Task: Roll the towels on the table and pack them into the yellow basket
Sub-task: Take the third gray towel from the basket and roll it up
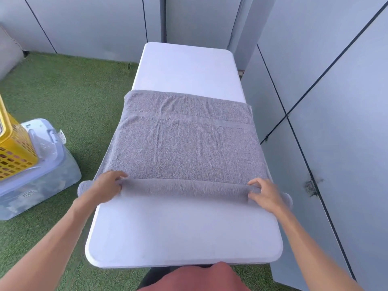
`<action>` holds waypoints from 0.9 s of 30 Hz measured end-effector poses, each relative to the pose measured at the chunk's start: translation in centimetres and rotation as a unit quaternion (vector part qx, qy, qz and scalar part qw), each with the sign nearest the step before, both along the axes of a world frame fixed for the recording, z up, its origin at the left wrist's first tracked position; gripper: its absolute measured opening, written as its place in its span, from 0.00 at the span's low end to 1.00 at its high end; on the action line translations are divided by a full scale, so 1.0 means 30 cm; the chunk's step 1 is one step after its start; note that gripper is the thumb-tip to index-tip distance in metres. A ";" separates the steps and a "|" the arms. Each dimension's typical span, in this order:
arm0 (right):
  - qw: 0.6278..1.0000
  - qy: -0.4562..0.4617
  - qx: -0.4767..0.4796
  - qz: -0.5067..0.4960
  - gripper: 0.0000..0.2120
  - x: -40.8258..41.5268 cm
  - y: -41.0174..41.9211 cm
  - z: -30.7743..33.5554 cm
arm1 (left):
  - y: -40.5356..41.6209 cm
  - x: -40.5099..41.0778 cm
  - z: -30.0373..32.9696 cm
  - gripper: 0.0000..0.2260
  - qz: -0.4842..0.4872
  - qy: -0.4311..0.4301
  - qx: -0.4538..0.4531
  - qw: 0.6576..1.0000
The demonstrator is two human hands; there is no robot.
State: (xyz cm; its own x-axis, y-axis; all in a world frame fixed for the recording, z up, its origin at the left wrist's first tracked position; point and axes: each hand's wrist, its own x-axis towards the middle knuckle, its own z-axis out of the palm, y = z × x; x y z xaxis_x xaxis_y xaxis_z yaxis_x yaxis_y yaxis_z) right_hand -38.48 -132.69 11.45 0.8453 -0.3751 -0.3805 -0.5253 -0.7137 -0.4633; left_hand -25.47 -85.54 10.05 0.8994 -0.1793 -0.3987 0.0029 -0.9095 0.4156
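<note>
**Roll started, axis runs side to side, flat cloth lies ahead**

Left hand (108, 186) grips the left end of the rolled edge, fingers curled over it. Right hand (265, 194) pinches the right end the same way. Between them: the grey terry towel (189, 148), near edge wound into a thin roll whose long axis runs straight from hand to hand, crosswise on the white plastic surface (184, 234). The unrolled part lies flat beyond the hands, so my read is that the next push goes straight forward, both hands evenly placed. Roll ends overhang both surface edges.

Count: one towel, one yellow perforated plastic basket (12, 150), off left on a clear lidded storage box (42, 185), well apart from the towel.
</note>
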 end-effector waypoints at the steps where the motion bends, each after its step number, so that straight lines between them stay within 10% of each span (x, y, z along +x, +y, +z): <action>1: 0.997 -0.053 -0.063 -0.005 0.12 -0.010 0.016 -0.012 | -0.007 -0.011 0.003 0.13 0.018 -0.059 0.010 0.998; 6: 0.955 -0.143 -0.250 0.064 0.20 -0.110 0.081 -0.110 | -0.046 -0.193 -0.050 0.08 -0.022 -0.302 0.073 0.950; 11: 0.952 -0.083 -0.269 0.122 0.32 -0.118 0.068 -0.131 | -0.049 -0.234 -0.157 0.34 -0.065 -0.236 0.097 0.965; 20: 0.965 -0.056 -0.217 0.136 0.19 -0.122 0.046 -0.090 | -0.028 -0.091 -0.055 0.18 -0.078 -0.099 0.085 0.988; 24: 0.995 0.009 -0.040 0.092 0.21 -0.100 -0.010 -0.023 | 0.009 -0.033 0.019 0.14 -0.086 0.066 0.016 0.994; 27: 0.995 0.048 0.078 0.028 0.21 -0.021 -0.029 0.028 | 0.020 0.003 0.030 0.12 -0.014 0.017 -0.044 0.999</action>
